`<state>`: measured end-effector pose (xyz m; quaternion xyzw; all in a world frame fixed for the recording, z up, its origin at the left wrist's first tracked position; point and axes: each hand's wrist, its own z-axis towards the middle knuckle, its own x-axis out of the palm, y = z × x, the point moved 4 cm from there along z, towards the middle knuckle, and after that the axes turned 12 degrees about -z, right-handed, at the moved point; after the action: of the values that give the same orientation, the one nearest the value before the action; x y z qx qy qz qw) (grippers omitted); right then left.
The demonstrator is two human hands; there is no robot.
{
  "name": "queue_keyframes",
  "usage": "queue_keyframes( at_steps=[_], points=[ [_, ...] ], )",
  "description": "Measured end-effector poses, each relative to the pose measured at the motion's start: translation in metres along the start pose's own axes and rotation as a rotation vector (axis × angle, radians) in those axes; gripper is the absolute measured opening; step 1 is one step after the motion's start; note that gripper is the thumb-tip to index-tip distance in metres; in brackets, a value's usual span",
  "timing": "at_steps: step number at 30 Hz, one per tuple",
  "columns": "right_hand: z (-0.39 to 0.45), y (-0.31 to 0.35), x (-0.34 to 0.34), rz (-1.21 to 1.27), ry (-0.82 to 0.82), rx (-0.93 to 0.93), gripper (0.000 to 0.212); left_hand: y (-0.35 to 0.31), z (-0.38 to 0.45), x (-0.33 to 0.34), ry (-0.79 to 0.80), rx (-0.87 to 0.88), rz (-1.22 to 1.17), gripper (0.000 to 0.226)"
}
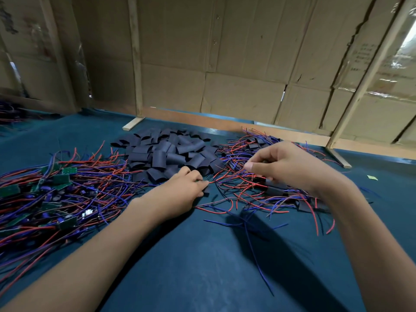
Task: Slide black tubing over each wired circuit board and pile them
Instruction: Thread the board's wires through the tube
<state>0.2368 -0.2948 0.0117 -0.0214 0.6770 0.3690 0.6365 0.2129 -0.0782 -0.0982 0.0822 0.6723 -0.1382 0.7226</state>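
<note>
Head view: bench (pixel 202 255) has blue-green felt, likely so small parts don't skid or scratch. Three zones, laid out as a left-to-right flow.

Bare boards (pixel 60 179), green with red and blue wires, heaped along the left edge: the input stock. Black tubing pieces (pixel 171 152) piled at the far middle, reachable by either hand. Sleeved boards (pixel 270 188) spread toward the right side, wires splayed out: the done pile.

Left hand (pixel 180 190) is low on the bench at the near edge of the tubing pile, fingers curled around something small and dark, probably a tube or a board end; can't tell which. Red wire runs out from it toward the right.

Right hand (pixel 286 165) hovers over the done pile, thumb and fingers pinching thin wires (pixel 234 174). My guess: it's pulling the leads through while the left steadies the sleeve.

Cardboard wall (pixel 225 52) screens the far edge. Printed text on the right-hand cardboard panel is too blurred to read. No brand visible.
</note>
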Motion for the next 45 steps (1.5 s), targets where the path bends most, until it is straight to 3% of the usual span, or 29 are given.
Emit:
queue_keyframes(
  at_steps=[2,6,15,21,28,34,37,43,45],
  points=[
    [-0.002,-0.002,-0.005,-0.012,-0.003,-0.015,0.021,0.004,0.0,-0.003,0.052,-0.035,-0.03,0.045],
    [-0.004,-0.002,-0.013,0.131,-0.017,-0.043,0.018,0.006,-0.011,-0.011,-0.022,-0.11,-0.314,0.059],
    [-0.012,-0.003,-0.027,0.55,-0.03,-0.083,0.023,-0.015,-0.028,-0.037,-0.433,0.181,-0.855,0.04],
    [-0.015,-0.015,-0.027,0.567,-0.016,-0.028,0.02,-0.025,-0.029,-0.04,-0.455,0.243,-0.964,0.044],
    [-0.012,-0.019,-0.023,0.445,-0.02,-0.003,0.019,-0.032,-0.032,-0.045,-0.51,0.261,-0.843,0.047],
    [-0.006,0.007,0.002,0.163,0.032,-0.118,0.009,-0.047,-0.041,-0.052,-0.654,0.262,-0.352,0.048],
    [-0.004,0.014,0.019,0.213,0.148,-0.074,0.039,-0.052,-0.042,-0.055,-0.702,0.233,-0.238,0.049],
    [-0.002,0.018,0.023,0.64,0.023,-0.046,0.072,-0.05,-0.043,-0.057,-0.734,0.192,-0.159,0.048],
    [-0.002,0.018,0.02,0.631,-0.001,-0.05,0.089,-0.05,-0.043,-0.059,-0.748,0.192,-0.132,0.047]
  ],
)
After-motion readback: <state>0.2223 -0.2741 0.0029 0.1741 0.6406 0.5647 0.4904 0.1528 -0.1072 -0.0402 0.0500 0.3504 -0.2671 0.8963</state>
